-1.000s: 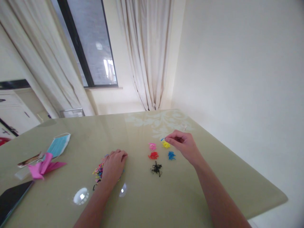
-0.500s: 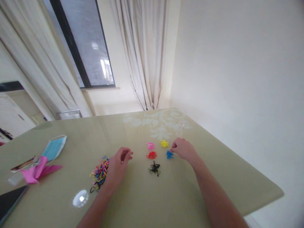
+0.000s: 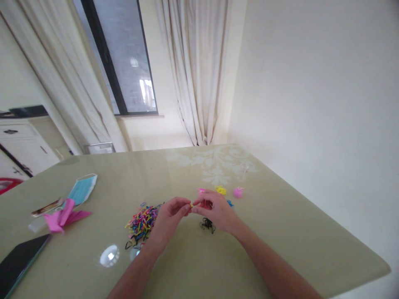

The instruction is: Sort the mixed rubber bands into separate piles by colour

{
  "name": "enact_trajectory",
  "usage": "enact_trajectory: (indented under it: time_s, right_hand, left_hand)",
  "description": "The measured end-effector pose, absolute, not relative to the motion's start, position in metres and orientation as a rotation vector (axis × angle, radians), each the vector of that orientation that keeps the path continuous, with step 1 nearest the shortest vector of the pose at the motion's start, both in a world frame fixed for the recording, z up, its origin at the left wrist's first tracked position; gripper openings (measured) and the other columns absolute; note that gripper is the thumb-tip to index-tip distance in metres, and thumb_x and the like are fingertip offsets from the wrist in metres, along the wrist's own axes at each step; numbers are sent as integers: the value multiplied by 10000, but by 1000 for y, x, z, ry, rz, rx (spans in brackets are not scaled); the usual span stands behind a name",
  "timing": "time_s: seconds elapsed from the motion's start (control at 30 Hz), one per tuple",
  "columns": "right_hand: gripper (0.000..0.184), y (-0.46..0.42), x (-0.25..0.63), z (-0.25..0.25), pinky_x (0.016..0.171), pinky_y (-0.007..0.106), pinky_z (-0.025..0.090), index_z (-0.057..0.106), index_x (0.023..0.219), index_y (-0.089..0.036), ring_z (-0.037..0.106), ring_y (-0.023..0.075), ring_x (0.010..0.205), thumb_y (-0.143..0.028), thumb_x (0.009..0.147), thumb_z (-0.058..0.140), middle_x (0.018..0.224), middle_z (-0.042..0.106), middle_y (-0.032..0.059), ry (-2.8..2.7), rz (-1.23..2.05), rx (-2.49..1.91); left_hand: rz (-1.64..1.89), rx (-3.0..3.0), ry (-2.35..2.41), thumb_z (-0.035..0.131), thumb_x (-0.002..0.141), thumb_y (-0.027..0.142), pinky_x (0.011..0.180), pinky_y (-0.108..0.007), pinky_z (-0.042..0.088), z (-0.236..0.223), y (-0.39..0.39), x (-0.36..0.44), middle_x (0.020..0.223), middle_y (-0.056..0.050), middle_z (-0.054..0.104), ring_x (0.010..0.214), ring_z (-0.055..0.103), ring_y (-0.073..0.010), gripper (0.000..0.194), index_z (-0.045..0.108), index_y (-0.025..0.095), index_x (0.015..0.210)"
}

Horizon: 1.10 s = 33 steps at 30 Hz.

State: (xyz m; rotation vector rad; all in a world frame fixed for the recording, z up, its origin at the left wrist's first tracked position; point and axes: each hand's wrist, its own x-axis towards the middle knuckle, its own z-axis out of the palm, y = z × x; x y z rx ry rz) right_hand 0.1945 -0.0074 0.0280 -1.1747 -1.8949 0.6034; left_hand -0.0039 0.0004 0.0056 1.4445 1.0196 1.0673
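My left hand (image 3: 168,218) and my right hand (image 3: 216,211) meet above the olive glass table (image 3: 280,232), fingertips pinched together on a tiny yellow rubber band (image 3: 191,206). A mixed pile of coloured rubber bands (image 3: 141,222) lies just left of my left hand. Sorted little heaps sit around my right hand: black bands (image 3: 207,225) below it, yellow bands (image 3: 221,190) and a pink heap (image 3: 201,191) beyond it, a bit of blue (image 3: 230,203) and red partly hidden behind the fingers.
A pink round object (image 3: 238,192) lies right of the yellow heap. At the left are a blue face mask (image 3: 81,191), pink folded paper (image 3: 64,214), a small flat packet (image 3: 46,206) and a dark phone (image 3: 17,265). Curtains and a window stand behind.
My right hand drew back from the yellow and blue heaps to the centre. My left hand lifted off the mixed pile and met it, both pinching a small band. The camera shifted slightly.
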Motion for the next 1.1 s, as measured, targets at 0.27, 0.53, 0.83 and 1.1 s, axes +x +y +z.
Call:
enact_trajectory:
  time_s: [0.27, 0.53, 0.83, 1.1]
  right_hand:
    - [286, -9, 202, 35, 649, 303, 485, 789, 800, -208, 555, 155, 626, -488, 853, 769, 691, 636, 7, -1646, 839, -1064]
    - [149, -11, 228, 60, 618, 281, 432, 812, 739, -237, 525, 134, 635, -364, 803, 855, 671, 625, -10, -1383, 1009, -847]
    - [122, -1, 249, 51, 625, 284, 383, 810, 736, -244, 503, 135, 670, -336, 791, 868, 694, 604, -15, -1282, 950, -818]
    - [118, 6, 257, 48, 638, 291, 382, 826, 745, -240, 519, 137, 674, -337, 748, 893, 700, 643, -10, -1233, 914, -856]
  left_hand:
    - [955, 1772, 1240, 582, 941, 476, 848, -363, 558, 5, 8, -17, 957, -76, 783, 892, 721, -233, 340, 740, 187, 1025]
    - [258, 2222, 2187, 514, 993, 315, 933, -465, 483, 5, 14, -59, 1158, -114, 721, 1137, 636, -334, 274, 744, 221, 1108]
    - [326, 2205, 2143, 469, 1001, 325, 933, -432, 463, 5, 22, -60, 1091, -71, 760, 1101, 669, -305, 307, 770, 265, 1008]
    - [419, 2189, 2211, 427, 1019, 340, 918, -424, 474, 4, 22, -57, 1018, -90, 781, 1017, 713, -302, 285, 683, 216, 1020]
